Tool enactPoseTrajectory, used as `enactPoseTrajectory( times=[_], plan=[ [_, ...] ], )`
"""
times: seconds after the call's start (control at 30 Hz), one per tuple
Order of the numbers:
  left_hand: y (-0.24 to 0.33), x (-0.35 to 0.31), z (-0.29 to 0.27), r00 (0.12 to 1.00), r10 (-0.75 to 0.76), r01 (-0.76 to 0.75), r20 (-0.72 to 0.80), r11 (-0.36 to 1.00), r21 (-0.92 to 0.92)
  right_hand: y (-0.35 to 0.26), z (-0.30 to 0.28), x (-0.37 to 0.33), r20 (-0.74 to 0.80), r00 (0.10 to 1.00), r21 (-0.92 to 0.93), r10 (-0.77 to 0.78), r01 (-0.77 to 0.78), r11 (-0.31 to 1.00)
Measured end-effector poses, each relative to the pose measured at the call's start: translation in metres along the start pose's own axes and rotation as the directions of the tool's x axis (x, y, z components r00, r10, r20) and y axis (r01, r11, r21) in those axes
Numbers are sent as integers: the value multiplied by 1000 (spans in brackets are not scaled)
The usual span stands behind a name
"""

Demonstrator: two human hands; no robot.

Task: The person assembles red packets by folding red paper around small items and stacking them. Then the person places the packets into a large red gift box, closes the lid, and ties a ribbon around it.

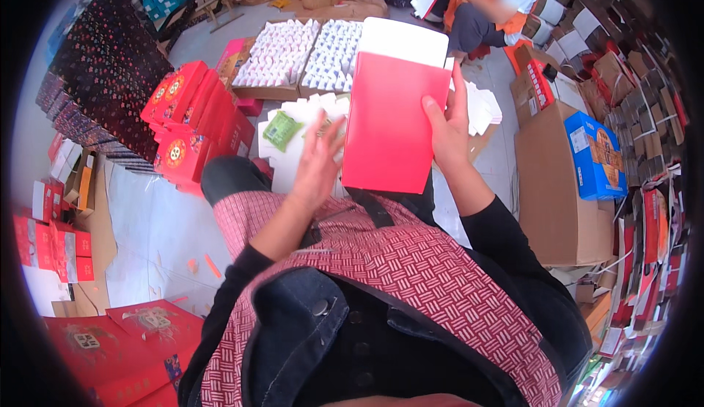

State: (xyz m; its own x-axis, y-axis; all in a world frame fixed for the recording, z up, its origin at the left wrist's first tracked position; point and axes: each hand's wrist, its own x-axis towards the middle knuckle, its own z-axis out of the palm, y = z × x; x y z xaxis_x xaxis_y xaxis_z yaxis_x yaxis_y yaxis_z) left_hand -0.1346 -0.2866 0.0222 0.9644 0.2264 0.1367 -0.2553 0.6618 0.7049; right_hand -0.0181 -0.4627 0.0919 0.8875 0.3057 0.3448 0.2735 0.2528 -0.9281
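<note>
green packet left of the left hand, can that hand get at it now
Probably yes: the left hand is close beside the green packet, nothing visible lies between them, and the right hand holds the red box.

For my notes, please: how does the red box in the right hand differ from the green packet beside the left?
The red box is larger than the green packet. The red box has a smooth, flat face; the green packet looks crinkled. The right hand holds the red box; the green packet lies unheld.
</note>
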Motion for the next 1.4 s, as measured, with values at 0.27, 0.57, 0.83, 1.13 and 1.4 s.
enactPoseTrajectory(
  times=[0.27,0.57,0.83,1.13,1.4],
  plan=[
    [1,64,20,991,-135,119,0,879,463,50,-33,-34,56,990,75,130,-134,988],
    [-6,108,-8,934,-356,326,-15,839,436,84,-59,3,106,960,-84,260,-252,964],
    [-25,147,-20,892,-436,426,-119,724,543,114,-82,42,155,907,-269,392,-343,900],
    [-37,168,-27,911,-411,368,-42,762,533,116,-76,47,63,969,-269,240,-215,939],
    [-32,167,-20,910,-391,410,-138,798,441,90,-68,81,71,954,-27,292,-291,956]
  ],
)
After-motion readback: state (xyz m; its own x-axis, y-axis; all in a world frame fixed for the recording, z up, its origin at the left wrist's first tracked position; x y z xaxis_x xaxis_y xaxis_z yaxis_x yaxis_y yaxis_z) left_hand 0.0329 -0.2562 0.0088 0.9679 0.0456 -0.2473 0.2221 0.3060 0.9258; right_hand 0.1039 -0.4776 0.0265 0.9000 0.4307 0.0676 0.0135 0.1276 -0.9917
